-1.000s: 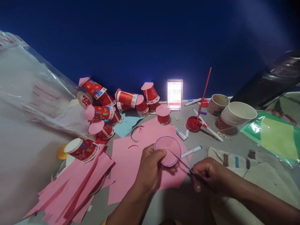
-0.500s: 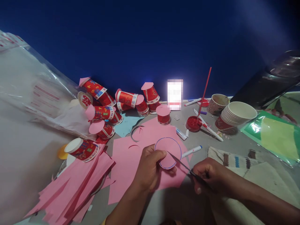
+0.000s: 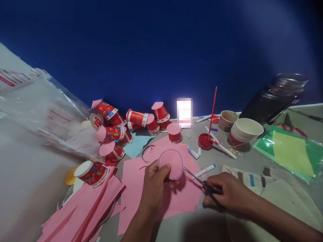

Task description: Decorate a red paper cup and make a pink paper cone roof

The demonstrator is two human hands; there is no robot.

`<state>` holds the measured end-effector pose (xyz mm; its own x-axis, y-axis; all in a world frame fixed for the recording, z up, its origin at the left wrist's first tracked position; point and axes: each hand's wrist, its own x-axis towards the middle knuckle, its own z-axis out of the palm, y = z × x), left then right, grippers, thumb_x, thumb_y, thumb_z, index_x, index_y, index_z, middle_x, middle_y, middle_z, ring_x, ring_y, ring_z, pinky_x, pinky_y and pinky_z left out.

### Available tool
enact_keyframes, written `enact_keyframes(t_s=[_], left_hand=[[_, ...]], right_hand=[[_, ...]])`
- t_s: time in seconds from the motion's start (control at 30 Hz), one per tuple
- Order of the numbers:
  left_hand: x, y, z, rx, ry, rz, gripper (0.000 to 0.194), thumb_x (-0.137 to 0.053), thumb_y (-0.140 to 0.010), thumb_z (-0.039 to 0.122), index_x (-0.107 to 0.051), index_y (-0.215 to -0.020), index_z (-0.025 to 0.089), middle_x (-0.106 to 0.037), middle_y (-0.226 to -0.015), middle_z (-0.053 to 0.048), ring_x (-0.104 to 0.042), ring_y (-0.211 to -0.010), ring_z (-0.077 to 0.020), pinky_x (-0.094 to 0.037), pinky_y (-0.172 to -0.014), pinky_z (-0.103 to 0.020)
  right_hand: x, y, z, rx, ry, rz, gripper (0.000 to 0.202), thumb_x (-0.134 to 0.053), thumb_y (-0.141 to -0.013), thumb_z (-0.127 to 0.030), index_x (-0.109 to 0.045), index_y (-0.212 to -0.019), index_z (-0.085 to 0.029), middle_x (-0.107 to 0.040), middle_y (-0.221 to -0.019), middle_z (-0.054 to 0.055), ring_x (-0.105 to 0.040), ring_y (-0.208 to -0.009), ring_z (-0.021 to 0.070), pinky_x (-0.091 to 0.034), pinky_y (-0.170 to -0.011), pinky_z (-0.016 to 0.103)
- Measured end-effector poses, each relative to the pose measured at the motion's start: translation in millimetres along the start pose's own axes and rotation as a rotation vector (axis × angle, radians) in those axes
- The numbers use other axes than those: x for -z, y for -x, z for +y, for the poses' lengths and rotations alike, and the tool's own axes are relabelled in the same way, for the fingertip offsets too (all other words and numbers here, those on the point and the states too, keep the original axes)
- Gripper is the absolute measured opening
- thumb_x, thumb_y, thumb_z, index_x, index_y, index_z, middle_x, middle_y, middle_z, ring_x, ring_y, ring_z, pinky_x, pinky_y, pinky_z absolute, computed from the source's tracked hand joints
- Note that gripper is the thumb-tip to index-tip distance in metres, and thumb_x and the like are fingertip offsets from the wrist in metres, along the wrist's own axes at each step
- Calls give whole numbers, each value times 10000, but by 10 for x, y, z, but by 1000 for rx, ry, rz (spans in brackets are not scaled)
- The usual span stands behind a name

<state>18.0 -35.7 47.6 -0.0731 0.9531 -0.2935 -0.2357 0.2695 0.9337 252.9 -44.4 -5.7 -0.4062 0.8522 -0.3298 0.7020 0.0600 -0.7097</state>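
Between thumb and fingers, my left hand (image 3: 156, 179) pinches a pink paper disc (image 3: 171, 161) edged with a blue line. My right hand (image 3: 224, 191) is closed round the handles of dark scissors (image 3: 199, 179), whose slightly parted tips are at the disc's right edge. A short slit shows in the disc near that edge. Beneath both lies a large pink sheet (image 3: 135, 195) with cut edges. A blue-capped marker (image 3: 205, 170) rests beside the scissors.
Red cups with pink tops (image 3: 111, 132) stand and lie at the back left, near pink strips (image 3: 85, 205). Beyond the marker are a red paint pot (image 3: 205, 143), a cup stack (image 3: 244, 132) and a black bottle (image 3: 275, 97). Cloth (image 3: 285, 198) lies at right.
The scissor tips have come off the middle of the disc to its right edge. My left hand has shifted the disc left, and the camera view has tilted upward.
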Motion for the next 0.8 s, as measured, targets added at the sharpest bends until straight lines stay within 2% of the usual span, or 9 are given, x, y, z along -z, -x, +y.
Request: enact_keyframes(t_s=[0.1,0.2,0.23,0.3,0.37,0.43,0.53,0.63,0.8], left_hand=[[99,94,73,-64,-54,39,299,-743,-801,387,-615,-644,167,-598,-520,4,-518,-437,-122,-394,-458,-230],[136,250,24,-51,-113,9,307,-758,-816,410,-673,-665,156,-623,-569,-11,-536,-520,-129,-451,-548,-239],[120,298,-30,-32,-107,12,294,-788,-784,405,-688,-664,156,-649,-622,-24,-564,-581,-141,-462,-575,-235],[47,371,-181,20,-68,-48,263,-844,-705,397,-751,-739,153,-749,-922,-101,-659,-794,-216,-509,-649,-261],[-54,404,-354,85,-30,-115,316,-870,-659,421,-795,-820,159,-739,-1115,-146,-668,-977,-292,-544,-733,-305],[-142,403,-507,149,-47,-158,345,-877,-643,455,-789,-784,153,-747,-998,-145,-662,-964,-306,-545,-742,-326],[-199,371,-635,175,-113,-170,386,-863,-660,508,-752,-707,141,-702,-764,-87,-620,-773,-238,-517,-688,-313],[-181,356,-649,157,-137,-151,394,-863,-672,514,-748,-698,138,-678,-727,-62,-588,-727,-207,-500,-673,-295],[-157,377,-610,144,-154,-172,366,-834,-724,498,-780,-740,137,-691,-753,-64,-598,-759,-210,-503,-705,-294]], right_hand=[[4,-8,-32,12,102,55,409,-754,-744,-444,-474,-575,-198,-502,-583,-28,-364,-588,123,-204,-567,269],[10,-3,-90,7,113,78,402,-750,-748,-434,-474,-576,-198,-511,-581,-23,-363,-576,120,-195,-559,270],[8,2,-108,14,103,81,381,-743,-750,-404,-475,-575,-197,-501,-572,-28,-355,-569,117,-191,-554,270],[-10,14,-132,51,98,98,295,-711,-746,-298,-493,-578,-192,-485,-557,-37,-337,-560,110,-192,-553,270],[-42,26,-137,114,99,112,196,-678,-724,-197,-532,-594,-183,-488,-552,-41,-330,-555,105,-208,-560,265],[-77,35,-128,177,52,96,136,-682,-725,-178,-584,-630,-177,-515,-562,-40,-357,-554,102,-238,-559,250],[-96,45,-113,226,-82,66,93,-698,-744,-203,-638,-681,-169,-533,-586,-45,-407,-558,97,-281,-549,224],[-50,45,-117,243,-256,27,92,-692,-742,-195,-644,-676,-154,-463,-579,-70,-389,-559,82,-279,-528,203],[67,-1,-105,237,-461,-143,62,-617,-734,-167,-663,-703,-138,-406,-598,-83,-352,-573,71,-277,-524,187]])
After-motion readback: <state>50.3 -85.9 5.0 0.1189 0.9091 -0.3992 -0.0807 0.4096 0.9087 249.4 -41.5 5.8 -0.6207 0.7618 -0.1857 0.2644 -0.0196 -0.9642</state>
